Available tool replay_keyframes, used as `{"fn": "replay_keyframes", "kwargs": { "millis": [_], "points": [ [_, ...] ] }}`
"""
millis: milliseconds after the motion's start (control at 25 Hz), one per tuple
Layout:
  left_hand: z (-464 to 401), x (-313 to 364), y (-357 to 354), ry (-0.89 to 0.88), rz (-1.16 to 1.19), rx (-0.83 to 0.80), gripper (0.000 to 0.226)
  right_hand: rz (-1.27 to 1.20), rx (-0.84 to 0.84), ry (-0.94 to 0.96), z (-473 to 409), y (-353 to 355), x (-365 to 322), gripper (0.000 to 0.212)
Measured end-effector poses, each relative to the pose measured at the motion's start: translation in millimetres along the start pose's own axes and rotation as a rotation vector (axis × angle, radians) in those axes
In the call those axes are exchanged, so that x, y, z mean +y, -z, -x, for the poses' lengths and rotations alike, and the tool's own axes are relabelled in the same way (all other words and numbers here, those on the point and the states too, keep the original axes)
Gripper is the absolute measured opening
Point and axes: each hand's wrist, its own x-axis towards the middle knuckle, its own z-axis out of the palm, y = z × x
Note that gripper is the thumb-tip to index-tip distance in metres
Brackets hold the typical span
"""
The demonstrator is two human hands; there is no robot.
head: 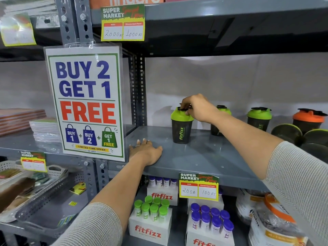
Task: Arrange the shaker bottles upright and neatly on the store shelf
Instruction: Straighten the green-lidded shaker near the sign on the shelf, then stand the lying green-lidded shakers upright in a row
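The left bottle (181,125), upright mid-shelf (204,157), is pinched at its cap by the right hand (197,108) while the left hand (146,151) lies flat and empty nearby; tipped bottles (286,133) at far right may be knocked if the sleeve is swung wide.

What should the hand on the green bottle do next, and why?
Probably let go of the front green-lidded shaker and reach for the bottles lying on their sides at the right. The right hand grips that shaker's lid, and it already stands upright on the shelf, while the tipped ones look unsorted. The left hand rests flat on the shelf.
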Motion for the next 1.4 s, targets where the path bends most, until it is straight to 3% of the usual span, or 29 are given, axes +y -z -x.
{"fn": "replay_keyframes", "kwargs": {
  "millis": [320,560,640,720,800,880,960,1120,1400],
  "points": [
    [0.1,0.0,-1.0,-0.014,0.026,0.002,0.073,-0.003,-0.007,-0.017,0.4,0.2,0.6,0.03],
    [3.5,4.0,-1.0,0.016,0.091,0.047,0.068,0.099,-0.037,0.02,14.2,15.3,2.4,0.062],
    [14.9,8.6,2.8,0.083,0.071,0.122,0.057,0.102,-0.029,-0.005,26.3,28.2,10.2,0.065],
    [28.2,17.5,7.1,0.075,-0.135,0.266,0.041,0.141,-0.006,-0.047,45.3,44.6,27.7,0.058],
    [42.2,36.6,8.3,-0.028,-0.285,0.43,0.03,0.201,0.035,-0.122,69.3,62.8,52.8,0.045],
    [52.4,67.2,4.3,-0.176,-0.248,0.556,0.027,0.254,0.06,-0.226,93.4,79.7,77.2,0.033],
    [60.5,106.7,-1.9,-0.31,-0.169,0.583,0.028,0.272,0.073,-0.328,115.4,93.6,98.1,0.03],
    [67.5,184.5,-23.1,-0.474,-0.069,0.444,0.039,0.294,0.085,-0.529,158.7,118.0,137.3,0.032],
    [44.1,211.3,-41.4,-0.42,0.042,0.039,0.07,0.313,0.012,-0.79,208.1,115.7,186.1,0.053]
  ]
}}
